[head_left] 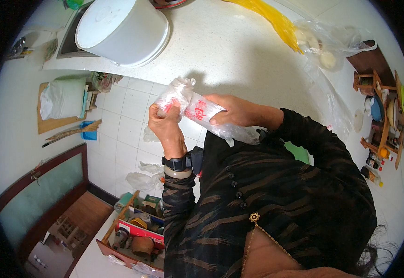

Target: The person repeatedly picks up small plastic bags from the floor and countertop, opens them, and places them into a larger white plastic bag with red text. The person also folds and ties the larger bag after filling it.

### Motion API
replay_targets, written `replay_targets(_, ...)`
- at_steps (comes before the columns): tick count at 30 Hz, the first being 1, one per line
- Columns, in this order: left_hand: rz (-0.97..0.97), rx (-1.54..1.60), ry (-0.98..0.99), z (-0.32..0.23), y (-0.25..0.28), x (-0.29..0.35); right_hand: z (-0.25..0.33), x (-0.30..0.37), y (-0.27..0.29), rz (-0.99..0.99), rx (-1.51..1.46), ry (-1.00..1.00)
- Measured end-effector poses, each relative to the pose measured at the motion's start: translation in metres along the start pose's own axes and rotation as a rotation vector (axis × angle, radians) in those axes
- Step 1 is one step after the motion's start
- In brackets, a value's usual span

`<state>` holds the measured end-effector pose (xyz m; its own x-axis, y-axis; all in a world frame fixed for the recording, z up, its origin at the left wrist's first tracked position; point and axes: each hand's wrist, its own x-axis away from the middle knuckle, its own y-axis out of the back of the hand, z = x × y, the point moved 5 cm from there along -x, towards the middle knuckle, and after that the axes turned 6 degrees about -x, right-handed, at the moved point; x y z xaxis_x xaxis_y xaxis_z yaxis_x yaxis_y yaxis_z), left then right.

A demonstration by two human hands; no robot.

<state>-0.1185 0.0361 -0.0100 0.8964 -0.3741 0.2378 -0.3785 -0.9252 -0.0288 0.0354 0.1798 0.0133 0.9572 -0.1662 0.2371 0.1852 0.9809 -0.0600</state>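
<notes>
Between my two hands a crumpled, see-through plastic bag [196, 107] with red print is stretched out in front of my body, near the counter's edge. My left hand [167, 121] is closed on its bunched upper end, thumb pressed over the film. Around the middle of the bag my right hand [236, 110] grips, thumb below and fingers above. The bag's loose tail hangs past my right hand toward my dark striped sleeve. Whether anything lies inside the bunched end, I cannot tell.
A white bucket [123, 32] stands on the pale counter [220, 51] at the far left. A yellow bag [276, 21] and a clear bag with round pale pieces [324, 58] lie far right. A wooden rack [387, 116] holds bowls and bottles. Plastic scraps [144, 180] litter the tiled floor.
</notes>
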Motion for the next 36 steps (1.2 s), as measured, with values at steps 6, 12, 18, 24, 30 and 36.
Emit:
replay_targets(6,0.139,-0.290,-0.337,-0.008,-0.009,0.007,0.032,0.010,0.012,0.144,-0.300,-0.111)
replay_targets(12,0.579,-0.267,-0.233,-0.013,-0.039,0.034,0.058,-0.014,0.039,-0.010,-0.272,0.177)
replay_targets(18,0.645,-0.042,0.144,-0.017,-0.035,0.051,0.046,-0.044,0.055,0.117,0.146,0.149)
replay_targets(24,0.476,0.290,0.314,0.006,-0.029,0.039,0.008,-0.060,0.047,-0.033,0.306,0.203)
replay_targets(30,0.339,0.637,0.360,0.028,-0.015,0.023,-0.034,-0.057,0.016,-0.112,-0.660,0.035)
replay_targets(36,0.293,0.485,0.417,0.036,-0.012,0.015,-0.051,-0.052,0.014,0.015,0.042,0.349)
